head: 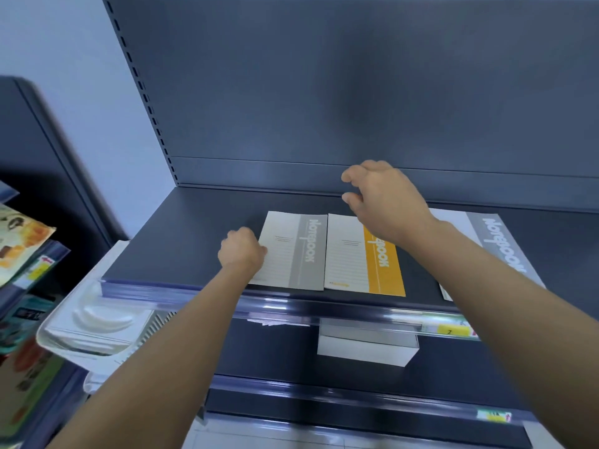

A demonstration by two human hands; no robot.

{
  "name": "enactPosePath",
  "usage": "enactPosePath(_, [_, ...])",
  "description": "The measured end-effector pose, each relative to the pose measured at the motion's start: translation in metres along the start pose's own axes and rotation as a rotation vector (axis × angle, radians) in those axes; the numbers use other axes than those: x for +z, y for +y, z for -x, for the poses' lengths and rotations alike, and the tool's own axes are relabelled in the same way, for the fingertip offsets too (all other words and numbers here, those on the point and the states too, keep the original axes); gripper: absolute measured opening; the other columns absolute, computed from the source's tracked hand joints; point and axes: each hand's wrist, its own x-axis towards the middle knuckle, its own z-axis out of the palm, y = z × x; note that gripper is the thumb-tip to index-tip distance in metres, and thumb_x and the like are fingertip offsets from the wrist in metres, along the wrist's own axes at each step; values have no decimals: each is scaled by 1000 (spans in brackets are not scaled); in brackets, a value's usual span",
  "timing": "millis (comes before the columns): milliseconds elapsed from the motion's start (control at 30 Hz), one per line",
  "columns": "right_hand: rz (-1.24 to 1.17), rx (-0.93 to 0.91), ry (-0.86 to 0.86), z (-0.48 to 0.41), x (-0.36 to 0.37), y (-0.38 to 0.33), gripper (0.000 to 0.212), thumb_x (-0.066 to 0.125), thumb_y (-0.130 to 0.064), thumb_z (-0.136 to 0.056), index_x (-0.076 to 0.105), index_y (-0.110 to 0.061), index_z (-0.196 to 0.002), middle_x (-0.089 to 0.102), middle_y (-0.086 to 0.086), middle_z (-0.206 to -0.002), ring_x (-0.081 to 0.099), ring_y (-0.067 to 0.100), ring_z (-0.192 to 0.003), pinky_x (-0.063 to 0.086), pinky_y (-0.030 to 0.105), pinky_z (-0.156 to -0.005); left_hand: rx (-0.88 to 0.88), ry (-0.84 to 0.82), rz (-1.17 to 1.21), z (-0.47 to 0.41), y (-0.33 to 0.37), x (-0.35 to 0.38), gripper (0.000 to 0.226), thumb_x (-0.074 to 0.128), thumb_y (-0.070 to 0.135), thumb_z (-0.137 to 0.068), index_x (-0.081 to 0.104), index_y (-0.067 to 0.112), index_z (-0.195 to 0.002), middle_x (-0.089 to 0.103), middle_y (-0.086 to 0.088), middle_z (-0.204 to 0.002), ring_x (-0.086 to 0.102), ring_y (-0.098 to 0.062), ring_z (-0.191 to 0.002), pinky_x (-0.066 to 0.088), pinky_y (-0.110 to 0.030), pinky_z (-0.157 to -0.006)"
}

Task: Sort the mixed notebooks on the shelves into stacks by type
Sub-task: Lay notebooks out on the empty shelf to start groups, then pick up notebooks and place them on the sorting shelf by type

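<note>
On the dark shelf (181, 241) lie three notebooks side by side. A grey-striped notebook (293, 251) is at the left, and my left hand (241, 251) grips its left edge with curled fingers. To its right lies a yellow-striped notebook (363, 264). My right hand (382, 196) hovers above its far end, fingers loosely curled and holding nothing. A larger grey-striped notebook (499, 244) lies at the right, partly hidden by my right forearm.
A white stack of notebooks (366, 348) sits on the lower shelf under the price rail (324, 312). A white plastic tray (94, 322) hangs at the left. Packaged goods (22, 247) fill the neighbouring rack at far left. The shelf's back panel (356, 92) rises behind.
</note>
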Motion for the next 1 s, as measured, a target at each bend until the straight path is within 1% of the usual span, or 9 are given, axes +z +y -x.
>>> enactPosePath(133, [56, -27, 40, -4, -16, -30, 31, 44, -23, -97, 50, -9, -124, 56, 10, -119, 49, 30, -109, 39, 38, -89, 209, 168, -9, 5, -1, -39, 21, 54, 15, -91, 52, -2, -104, 53, -21, -113, 51, -38, -103, 42, -41, -81])
enactPosePath(300, [123, -91, 86, -15, -38, -85, 29, 46, -26, -95, 50, -10, -120, 58, 9, -116, 51, 30, -105, 39, 39, -89, 450, 435, -73, 33, -13, -119, 25, 51, 18, -94, 51, 3, -114, 53, -16, -114, 49, -34, -104, 39, -40, -85])
enactPosePath(367, [96, -124, 127, -19, -49, -113, 28, 48, -26, -95, 51, -10, -118, 58, 9, -116, 50, 30, -104, 38, 39, -88, 532, 571, -113, 48, -29, -149, 24, 52, 16, -93, 53, 3, -113, 54, -16, -111, 50, -36, -101, 38, -41, -82])
enactPosePath(467, [51, -199, 195, -26, -65, -162, 30, 47, -27, -95, 50, -11, -120, 55, 9, -120, 48, 30, -107, 37, 37, -88, 615, 810, -181, 71, -65, -191, 20, 62, 9, -82, 59, -1, -99, 59, -19, -93, 56, -38, -82, 39, -41, -67])
enactPosePath(533, [-3, -263, 227, -29, -74, -198, 33, 48, -29, -95, 50, -10, -122, 54, 9, -122, 47, 30, -111, 36, 37, -91, 580, 911, -257, 87, -94, -217, 22, 59, 15, -78, 61, 0, -93, 61, -18, -87, 57, -37, -74, 42, -38, -63])
enactPosePath(633, [-120, -386, 277, -34, -84, -255, 36, 51, -31, -93, 51, -8, -122, 54, 11, -123, 44, 31, -115, 36, 39, -93, 458, 983, -383, 116, -142, -253, 33, 44, 25, -76, 61, 3, -94, 61, -15, -87, 57, -35, -74, 39, -36, -66])
enactPosePath(767, [-212, -580, 316, -42, -85, -332, 39, 50, -31, -94, 49, -8, -125, 53, 11, -124, 42, 31, -118, 33, 39, -95, 226, 1056, -494, 155, -210, -286, 30, 52, 23, -76, 60, 3, -97, 60, -15, -91, 56, -35, -80, 26, -34, -72])
enactPosePath(867, [-294, -722, 339, -49, -80, -388, 35, 53, -28, -92, 53, -6, -120, 55, 14, -120, 43, 34, -116, 33, 42, -94, 45, 1067, -567, 183, -255, -301, 35, 45, 28, -79, 59, 4, -100, 59, -14, -95, 55, -35, -83, 32, -36, -76])
enactPosePath(1000, [-401, -857, 335, -60, -67, -453, 32, 51, -28, -93, 53, -8, -119, 55, 11, -118, 44, 31, -113, 32, 38, -92, -170, 1091, -603, 207, -309, -314, 29, 56, 24, -82, 59, 3, -102, 60, -15, -96, 55, -38, -86, 42, -43, -76])
